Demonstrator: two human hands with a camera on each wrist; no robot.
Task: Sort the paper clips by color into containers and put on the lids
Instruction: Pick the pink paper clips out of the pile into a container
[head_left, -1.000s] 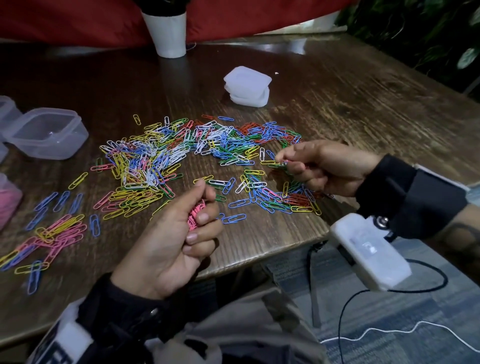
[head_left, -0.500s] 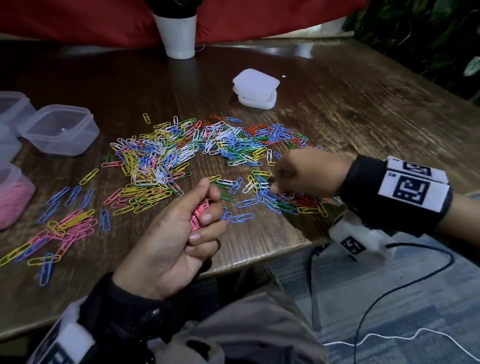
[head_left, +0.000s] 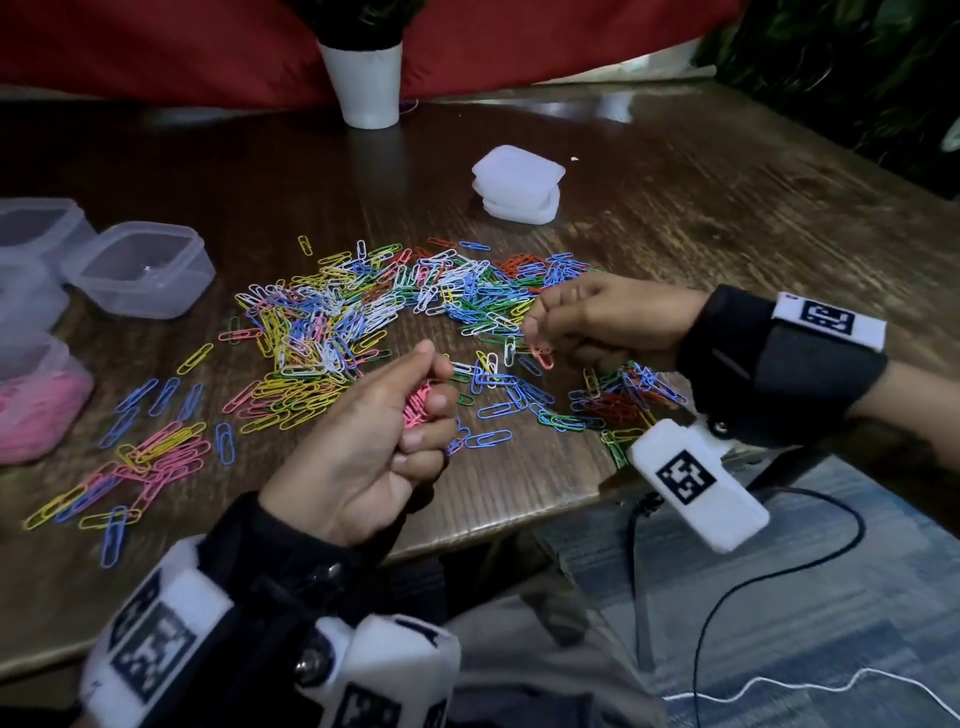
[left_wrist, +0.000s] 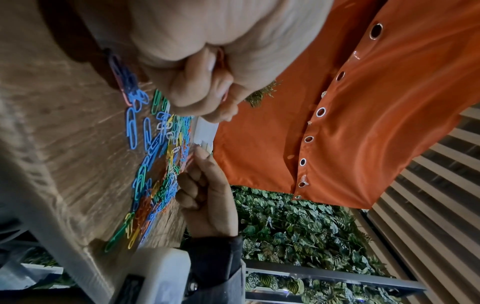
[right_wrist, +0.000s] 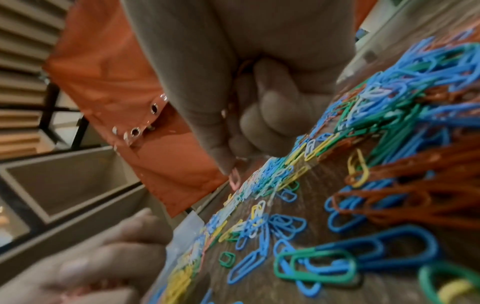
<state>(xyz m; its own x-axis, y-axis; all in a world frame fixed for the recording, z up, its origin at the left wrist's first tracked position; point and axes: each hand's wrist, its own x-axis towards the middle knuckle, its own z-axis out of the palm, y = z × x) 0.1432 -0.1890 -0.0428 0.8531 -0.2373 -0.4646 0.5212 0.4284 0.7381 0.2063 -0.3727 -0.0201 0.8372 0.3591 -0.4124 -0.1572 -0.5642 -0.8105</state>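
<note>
Both hands (head_left: 358, 441) (head_left: 597, 322) clutching pink clips (head_left: 418, 402); more in leftmost container (head_left: 31, 364).

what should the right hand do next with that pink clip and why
Probably carry it across to the left hand. The right hand pinches a pink clip just above the pile, while the left hand, held near the table edge, grips a bunch of pink clips. The tub with pink clips sits farther left.

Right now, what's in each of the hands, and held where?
Left hand grips a bunch of pink clips in its curled fingers. Right hand pinches one pink clip by its upper end; the rest dangles.
</note>
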